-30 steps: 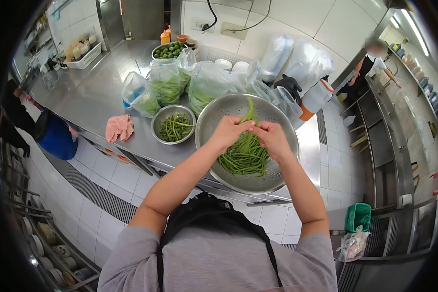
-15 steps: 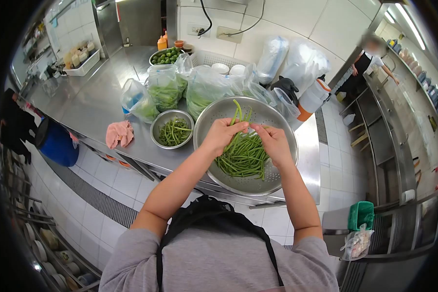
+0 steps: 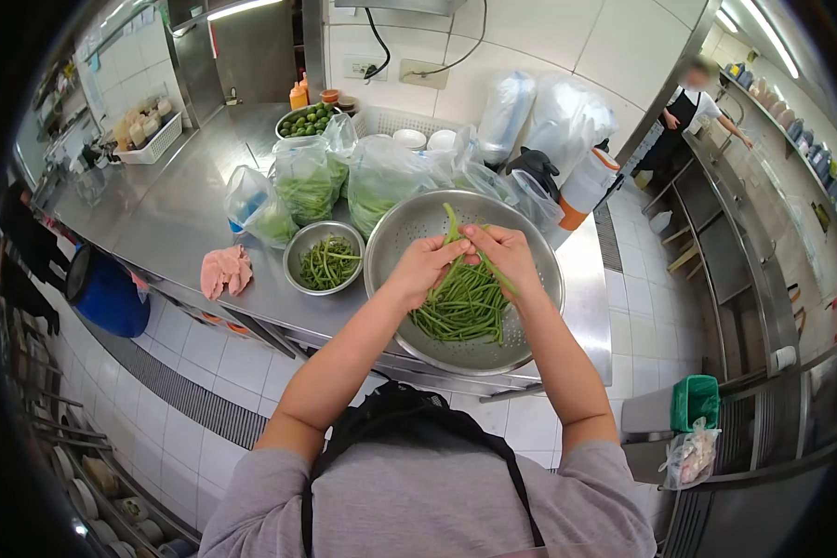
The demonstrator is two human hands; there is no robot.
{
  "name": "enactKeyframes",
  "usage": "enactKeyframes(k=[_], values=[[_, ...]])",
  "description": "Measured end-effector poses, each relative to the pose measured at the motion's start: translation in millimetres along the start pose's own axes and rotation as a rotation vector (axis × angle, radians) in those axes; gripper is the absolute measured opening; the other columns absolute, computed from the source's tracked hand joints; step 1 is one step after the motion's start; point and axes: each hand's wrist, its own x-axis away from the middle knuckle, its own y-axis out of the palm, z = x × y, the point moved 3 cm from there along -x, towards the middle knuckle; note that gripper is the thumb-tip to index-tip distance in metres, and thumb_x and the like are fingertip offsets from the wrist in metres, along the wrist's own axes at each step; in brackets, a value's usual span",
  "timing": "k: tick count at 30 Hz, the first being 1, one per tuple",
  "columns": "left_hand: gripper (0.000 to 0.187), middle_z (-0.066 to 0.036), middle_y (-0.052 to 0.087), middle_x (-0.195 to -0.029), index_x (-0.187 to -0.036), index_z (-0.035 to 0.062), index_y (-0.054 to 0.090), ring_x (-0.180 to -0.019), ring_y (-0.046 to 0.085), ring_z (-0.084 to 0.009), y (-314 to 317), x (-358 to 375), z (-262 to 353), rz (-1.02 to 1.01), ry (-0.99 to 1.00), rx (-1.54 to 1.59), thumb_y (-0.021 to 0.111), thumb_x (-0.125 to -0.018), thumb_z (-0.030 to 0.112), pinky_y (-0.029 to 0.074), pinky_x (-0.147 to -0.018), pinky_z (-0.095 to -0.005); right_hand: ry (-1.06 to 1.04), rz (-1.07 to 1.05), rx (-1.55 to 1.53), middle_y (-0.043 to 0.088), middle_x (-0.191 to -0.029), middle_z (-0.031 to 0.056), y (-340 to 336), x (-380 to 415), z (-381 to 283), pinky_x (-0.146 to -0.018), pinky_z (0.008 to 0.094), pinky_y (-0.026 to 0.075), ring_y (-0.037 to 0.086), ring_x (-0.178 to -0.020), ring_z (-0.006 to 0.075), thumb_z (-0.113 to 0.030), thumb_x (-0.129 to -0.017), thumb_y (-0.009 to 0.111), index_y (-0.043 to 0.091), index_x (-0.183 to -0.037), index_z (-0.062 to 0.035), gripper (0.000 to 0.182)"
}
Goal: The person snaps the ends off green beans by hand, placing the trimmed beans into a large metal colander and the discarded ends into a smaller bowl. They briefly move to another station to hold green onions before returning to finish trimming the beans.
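Observation:
Over a perforated steel colander (image 3: 541, 312), my left hand (image 3: 428, 268) and my right hand (image 3: 510, 255) meet with fingertips pinched together. A long green bean (image 3: 452, 223) sticks up from my left fingers. Another bean (image 3: 499, 277) slants down beneath my right fingers, toward the wrist. Below the hands lies a heap of whole green beans (image 3: 458, 321). To the left stands a small steel bowl (image 3: 297, 277) with bean pieces (image 3: 330, 262) in it.
A pink cloth (image 3: 225, 272) lies left of the bowl. Plastic bags of greens (image 3: 305, 191), a bowl of green fruit (image 3: 307, 122) and an orange-and-white jug (image 3: 588, 181) line the back. A blue barrel (image 3: 110, 293) stands left; another person (image 3: 688, 107) is at the far right.
My hands have drawn closer together, the right fingers now against the left fingertips. A bean now slants down under my right hand. The view has shifted slightly.

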Motion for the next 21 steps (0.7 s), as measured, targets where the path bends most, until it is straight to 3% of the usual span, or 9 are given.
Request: enactKeyframes(k=[5, 8, 9, 10, 11, 13, 17, 19, 21], values=[[0.028, -0.002, 0.060, -0.077, -0.092, 0.0009, 0.061, -0.061, 0.054, -0.0065, -3.1, -4.8, -3.4, 0.119, 0.011, 0.030, 0.060, -0.081, 0.026, 0.040, -0.051, -0.0180, -0.314, 0.127, 0.210, 0.061, -0.069, 0.0037, 0.0, -8.9, -0.7, -0.052, 0.0255, 0.040, 0.050, -0.055, 0.0093, -0.017, -0.078, 0.063, 0.065, -0.071, 0.0015, 0.020], [0.025, 0.005, 0.045, -0.056, -0.083, 0.0030, 0.064, -0.045, 0.034, -0.0040, -19.1, -20.3, -10.2, 0.260, 0.112, -0.021, 0.063, -0.078, 0.028, 0.027, -0.042, -0.0213, -0.240, 0.215, 0.350, 0.061, -0.065, 0.0060, 2.5, -15.0, -4.7, -0.052, 0.0269, 0.040, 0.051, -0.052, 0.0130, -0.017, -0.076, 0.064, 0.065, -0.071, 0.0003, 0.018], [0.026, 0.003, 0.046, -0.056, -0.083, 0.0018, 0.064, -0.049, 0.038, -0.0058, -35.2, -34.9, -11.8, 0.327, 0.392, -0.289, 0.064, -0.077, 0.027, 0.031, -0.046, -0.0225, -0.235, 0.208, 0.348, 0.061, -0.065, 0.0060, -2.8, -20.3, -4.1, -0.052, 0.0269, 0.040, 0.051, -0.052, 0.0130, -0.017, -0.076, 0.064, 0.065, -0.071, 0.0003, 0.018], [0.026, 0.002, 0.047, -0.057, -0.083, 0.0006, 0.065, -0.052, 0.042, -0.0075, -43.5, -40.8, -7.6, 0.385, 0.669, -0.562, 0.065, -0.076, 0.026, 0.035, -0.050, -0.0237, -0.379, 0.229, 0.727, 0.059, -0.061, 0.0083, -10.8, -25.0, -7.3, -0.051, 0.0278, 0.040, 0.050, -0.050, 0.0157, -0.018, -0.074, 0.064, 0.065, -0.070, 0.0003, 0.018], [0.026, 0.002, 0.047, -0.057, -0.083, 0.0006, 0.065, -0.052, 0.042, -0.0075, -49.9, -38.4, 1.4, 0.388, 0.665, -0.560, 0.065, -0.076, 0.026, 0.035, -0.050, -0.0237, -0.523, 0.245, 1.108, 0.057, -0.057, 0.0105, -13.4, -27.2, -9.6, -0.050, 0.0286, 0.039, 0.050, -0.048, 0.0183, -0.018, -0.073, 0.064, 0.064, -0.070, 0.0003, 0.019], [0.026, 0.001, 0.048, -0.059, -0.085, -0.0011, 0.065, -0.059, 0.046, -0.0111, -63.5, -33.7, 16.6, 0.260, 0.259, -0.763, 0.066, -0.075, 0.023, 0.039, -0.058, -0.0260, -0.375, 0.222, 1.077, 0.054, -0.054, 0.0125, -10.0, -29.3, -22.0, -0.048, 0.0297, 0.038, 0.049, -0.046, 0.0207, -0.020, -0.072, 0.064, 0.064, -0.069, 0.0006, 0.021], [0.022, 0.002, 0.057, -0.065, -0.085, 0.0051, 0.067, -0.056, 0.042, -0.0079, -94.3, -32.7, 21.1, 0.138, 0.327, -0.416, 0.064, -0.075, 0.025, 0.034, -0.050, -0.0265, -0.260, 0.212, 1.004, 0.049, -0.048, 0.0136, 18.7, -41.0, -34.0, -0.043, 0.0319, 0.034, 0.042, -0.040, 0.0210, -0.022, -0.071, 0.066, 0.060, -0.064, 0.0034, 0.027], [0.019, 0.002, 0.057, -0.067, -0.087, 0.0087, 0.068, -0.052, 0.038, -0.0068, -107.6, -17.9, 43.7, 0.139, 0.024, -0.327, 0.062, -0.077, 0.024, 0.031, -0.047, -0.0248, -0.324, 0.208, 0.966, 0.044, -0.043, 0.0093, 45.8, -45.2, -46.0, -0.040, 0.0302, 0.029, 0.035, -0.039, 0.0152, -0.022, -0.072, 0.066, 0.059, -0.062, 0.0041, 0.029], [0.019, 0.002, 0.058, -0.070, -0.089, 0.0089, 0.067, -0.052, 0.036, -0.0061, -127.7, -7.6, 58.3, 0.107, 0.003, -0.257, 0.061, -0.078, 0.024, 0.030, -0.046, -0.0245, -0.281, 0.195, 0.893, 0.042, -0.043, 0.0072, 70.4, -54.5, -50.7, -0.040, 0.0292, 0.028, 0.033, -0.040, 0.0125, -0.022, -0.072, 0.067, 0.059, -0.062, 0.0040, 0.029]])
